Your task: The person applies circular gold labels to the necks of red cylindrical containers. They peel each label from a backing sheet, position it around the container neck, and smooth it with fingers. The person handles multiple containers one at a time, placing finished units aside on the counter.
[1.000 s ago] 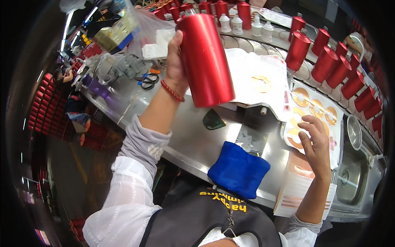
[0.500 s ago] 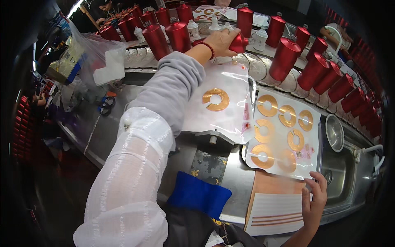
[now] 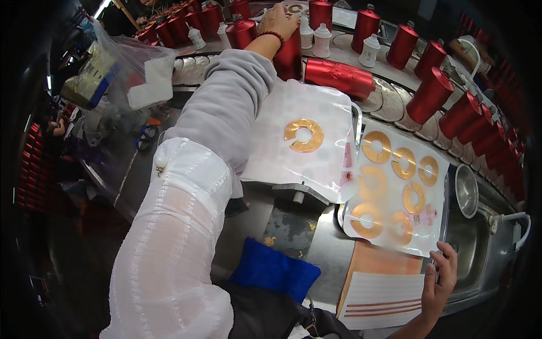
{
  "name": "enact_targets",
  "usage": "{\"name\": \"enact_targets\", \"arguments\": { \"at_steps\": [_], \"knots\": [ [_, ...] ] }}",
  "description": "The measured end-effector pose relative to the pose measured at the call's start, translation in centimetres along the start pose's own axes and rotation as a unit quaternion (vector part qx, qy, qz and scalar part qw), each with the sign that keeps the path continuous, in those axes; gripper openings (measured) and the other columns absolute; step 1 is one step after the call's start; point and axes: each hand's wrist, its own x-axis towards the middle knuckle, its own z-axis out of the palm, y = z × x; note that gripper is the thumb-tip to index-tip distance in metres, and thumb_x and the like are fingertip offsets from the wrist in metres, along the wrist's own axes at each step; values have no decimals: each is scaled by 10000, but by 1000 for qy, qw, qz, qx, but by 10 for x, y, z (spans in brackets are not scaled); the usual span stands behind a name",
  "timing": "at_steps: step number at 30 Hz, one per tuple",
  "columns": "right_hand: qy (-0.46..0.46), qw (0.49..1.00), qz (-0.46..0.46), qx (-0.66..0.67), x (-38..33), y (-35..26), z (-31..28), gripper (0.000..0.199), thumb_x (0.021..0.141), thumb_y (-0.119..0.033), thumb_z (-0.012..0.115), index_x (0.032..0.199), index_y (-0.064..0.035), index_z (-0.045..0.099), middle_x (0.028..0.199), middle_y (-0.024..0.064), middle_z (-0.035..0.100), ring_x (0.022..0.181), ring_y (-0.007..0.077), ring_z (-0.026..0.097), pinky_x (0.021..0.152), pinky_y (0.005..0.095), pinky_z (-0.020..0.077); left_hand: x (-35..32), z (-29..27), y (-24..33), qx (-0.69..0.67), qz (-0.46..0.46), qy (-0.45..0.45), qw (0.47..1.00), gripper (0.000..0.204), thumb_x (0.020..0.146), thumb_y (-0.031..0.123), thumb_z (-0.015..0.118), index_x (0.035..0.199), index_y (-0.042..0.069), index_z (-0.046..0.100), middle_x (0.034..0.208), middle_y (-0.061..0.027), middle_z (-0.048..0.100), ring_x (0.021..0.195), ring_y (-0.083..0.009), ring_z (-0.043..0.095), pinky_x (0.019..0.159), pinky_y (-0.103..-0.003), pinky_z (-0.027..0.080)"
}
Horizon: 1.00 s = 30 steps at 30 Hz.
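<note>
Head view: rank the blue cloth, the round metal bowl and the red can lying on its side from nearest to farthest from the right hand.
From the right hand, low at the right edge:
1. Round metal bowl, just above it, by the sink.
2. Blue cloth, to its left, at the near counter edge.
3. Red can lying on its side, far up the counter, on the conveyor.

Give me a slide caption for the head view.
Left hand on an upright red canister; right hand on paper sheets.

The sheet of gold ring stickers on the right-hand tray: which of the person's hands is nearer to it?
Right. The right hand rests at the lower corner of the ring sticker sheet, while the left hand is stretched far up onto a red canister.
</note>
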Motion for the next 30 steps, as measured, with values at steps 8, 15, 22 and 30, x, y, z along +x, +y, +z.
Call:
{"name": "enact_targets", "arguments": {
  "at_steps": [8,15,22,30],
  "knots": [
    [21,999,31,-3,-3,-18,-5,170,884,-34,588,1040,21,628,1244,186,586,1187,357,556,1015,438,420,-28,1,67,-185,-128,-48,973,478,880,387,679,1135,13,525,1076,-218,678,1033,-400,645,920,-480,492],
    [47,999,-14,-3,-4,-20,-17,172,892,-2,554,1040,19,639,1246,174,586,1183,331,563,1015,413,422,3,-63,68,-255,-91,31,962,449,905,377,652,1110,-7,540,1032,-241,675,991,-432,637,873,-488,494],
    [74,984,-146,68,93,-30,6,189,973,-42,547,1125,8,647,1238,125,606,1099,206,590,903,303,455,21,-213,-37,-279,-47,105,953,244,930,279,663,1008,51,626,880,-140,684,813,-274,632,756,-401,502],
    [49,963,-264,-5,306,-89,112,360,931,-68,568,1289,-62,602,1102,169,635,1023,324,610,903,387,484,-100,-333,-202,-64,-71,18,995,354,970,324,640,1094,-5,601,990,-133,678,906,-251,645,843,-358,497]
  ]
}}
